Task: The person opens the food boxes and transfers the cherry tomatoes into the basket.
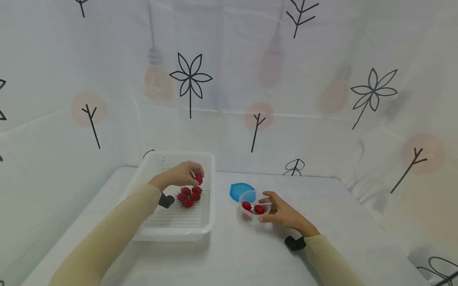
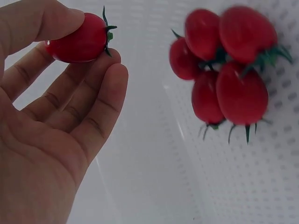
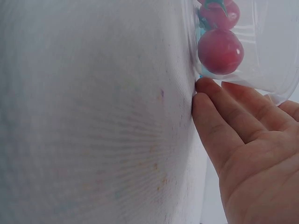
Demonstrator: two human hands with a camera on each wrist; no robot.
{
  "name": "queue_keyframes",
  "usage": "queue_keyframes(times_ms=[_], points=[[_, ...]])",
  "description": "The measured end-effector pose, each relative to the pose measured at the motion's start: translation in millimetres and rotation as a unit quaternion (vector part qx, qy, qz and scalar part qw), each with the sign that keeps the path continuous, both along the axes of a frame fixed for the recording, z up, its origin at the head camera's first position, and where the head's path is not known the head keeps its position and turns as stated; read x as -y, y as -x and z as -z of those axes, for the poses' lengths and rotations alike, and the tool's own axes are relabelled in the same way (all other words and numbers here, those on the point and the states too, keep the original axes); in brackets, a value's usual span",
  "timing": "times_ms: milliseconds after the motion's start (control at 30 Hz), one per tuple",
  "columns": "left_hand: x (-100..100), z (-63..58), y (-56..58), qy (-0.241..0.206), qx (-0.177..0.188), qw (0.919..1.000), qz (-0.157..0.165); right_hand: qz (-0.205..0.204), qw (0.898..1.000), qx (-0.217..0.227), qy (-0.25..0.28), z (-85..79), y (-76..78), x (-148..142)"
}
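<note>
My left hand (image 1: 183, 174) is above the white basket and pinches a red cherry tomato (image 2: 79, 42) between thumb and fingers, its green stem end facing outward. Several more cherry tomatoes (image 1: 187, 203) lie clustered on the basket's perforated floor below. To the right, my right hand (image 1: 284, 212) holds the side of a small clear plastic container (image 3: 268, 42), thumb at the front and fingers toward the back. Inside this container are a few cherry tomatoes (image 1: 259, 209). In the right wrist view the fingers (image 3: 243, 112) touch the container's wall low down, near the tabletop.
The white perforated basket (image 1: 212, 198) stands at the left of the white-covered table (image 1: 250, 254). A blue lid (image 1: 236, 191) lies flat just behind the clear container. A patterned white cloth (image 1: 229, 139) hangs behind the table and at its sides.
</note>
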State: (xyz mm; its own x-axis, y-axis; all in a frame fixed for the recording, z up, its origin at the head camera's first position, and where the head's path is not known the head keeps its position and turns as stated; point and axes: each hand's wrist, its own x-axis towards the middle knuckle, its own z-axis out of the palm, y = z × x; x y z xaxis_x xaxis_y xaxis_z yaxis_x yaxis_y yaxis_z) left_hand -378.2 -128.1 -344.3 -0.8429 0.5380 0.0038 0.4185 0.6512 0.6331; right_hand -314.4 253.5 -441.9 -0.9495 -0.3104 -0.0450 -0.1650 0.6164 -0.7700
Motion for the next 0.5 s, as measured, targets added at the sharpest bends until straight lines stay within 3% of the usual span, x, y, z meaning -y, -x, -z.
queue_keyframes(times_ms=[200, 367, 500], points=[[9, 13.6, 19.8, 0.038, 0.002, 0.9990, -0.023, -0.002, 1.000, 0.006, 0.007, 0.1, -0.9, 0], [8, 20.8, 30.2, 0.065, 0.016, 0.9968, -0.043, -0.002, 1.000, 0.006, 0.008, 0.1, -1.3, -1], [5, 25.5, 35.8, 0.091, 0.003, 0.9946, -0.049, -0.004, 1.000, 0.001, 0.008, 0.9, 0.1, -1]])
